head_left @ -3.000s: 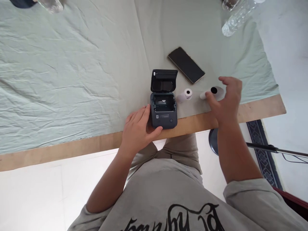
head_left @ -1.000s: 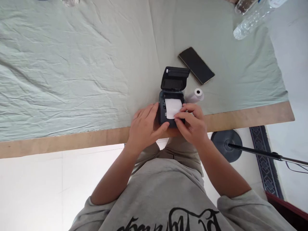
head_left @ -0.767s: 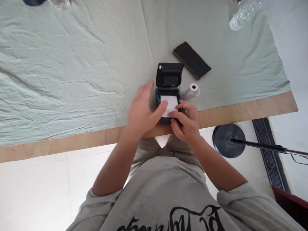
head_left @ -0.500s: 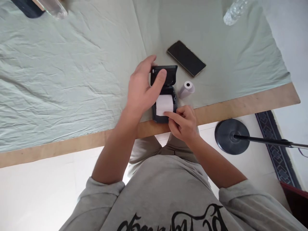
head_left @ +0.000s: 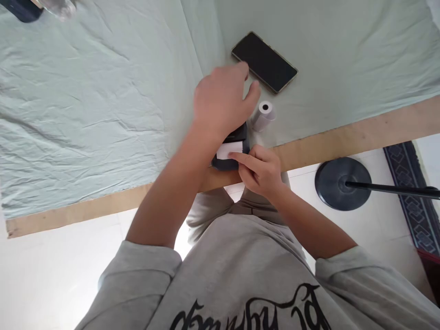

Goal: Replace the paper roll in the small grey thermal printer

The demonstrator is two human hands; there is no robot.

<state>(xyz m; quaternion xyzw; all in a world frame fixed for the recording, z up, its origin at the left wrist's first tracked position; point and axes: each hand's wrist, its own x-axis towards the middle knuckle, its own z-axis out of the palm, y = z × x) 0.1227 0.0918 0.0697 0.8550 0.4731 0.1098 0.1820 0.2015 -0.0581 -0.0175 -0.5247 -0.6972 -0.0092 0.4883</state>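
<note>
A small black receipt printer (head_left: 225,164) lies at the table's near edge, with a white paper strip (head_left: 225,150) showing below its black lid (head_left: 238,134). My left hand (head_left: 223,98) is over the lid and hides most of it, thumb and fingers apart; whether the palm touches the lid is hidden. My right hand (head_left: 261,170) grips the printer's right front corner, its index finger on the paper strip. To the right of the printer a white paper roll (head_left: 263,117) stands with its end partly unwound.
A black smartphone (head_left: 264,62) lies beyond the paper roll. The table has a pale green cloth (head_left: 103,101) and a bare wooden front edge (head_left: 316,142). At the far left are a dark object (head_left: 24,11) and a clear bottle (head_left: 60,7). A round black stand base (head_left: 343,183) rests on the floor.
The printer's lid has come down from upright over the paper roll inside. My left hand has moved right and across above it. My right index finger stays on the paper strip.
</note>
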